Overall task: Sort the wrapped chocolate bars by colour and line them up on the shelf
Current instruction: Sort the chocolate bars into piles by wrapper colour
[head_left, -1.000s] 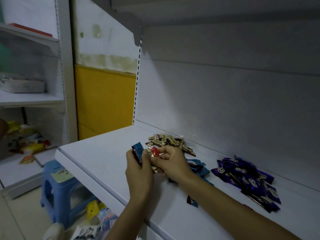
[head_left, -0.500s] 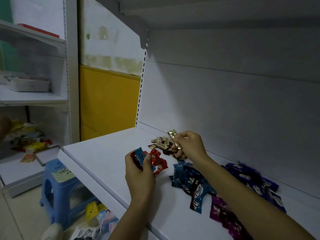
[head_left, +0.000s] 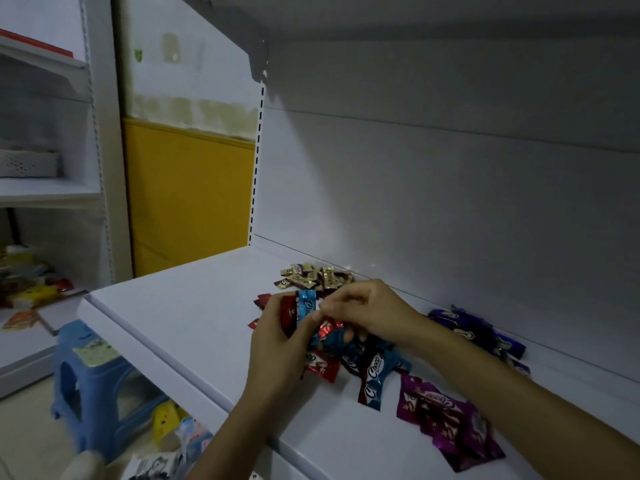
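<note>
My left hand point(head_left: 277, 344) grips a mixed bunch of red and blue wrapped chocolate bars point(head_left: 300, 311) above the white shelf point(head_left: 180, 306). My right hand point(head_left: 367, 311) pinches the top of a blue bar in that bunch. On the shelf lie sorted heaps: gold bars point(head_left: 315, 276) at the back, blue bars point(head_left: 372, 370) under my hands, dark blue bars point(head_left: 478, 332) at the back right, and purple bars point(head_left: 446, 420) at the front right. Loose red bars point(head_left: 320, 367) lie beside my left hand.
A blue plastic stool point(head_left: 86, 379) stands on the floor left of the shelf, with packets scattered below. Another shelf unit at the far left holds a white basket point(head_left: 27, 162) and snack packs. The shelf's back panel rises close behind the heaps.
My right hand has come back from the gold heap to the bunch in my left hand and now pinches a blue bar there. The view has shifted closer.
</note>
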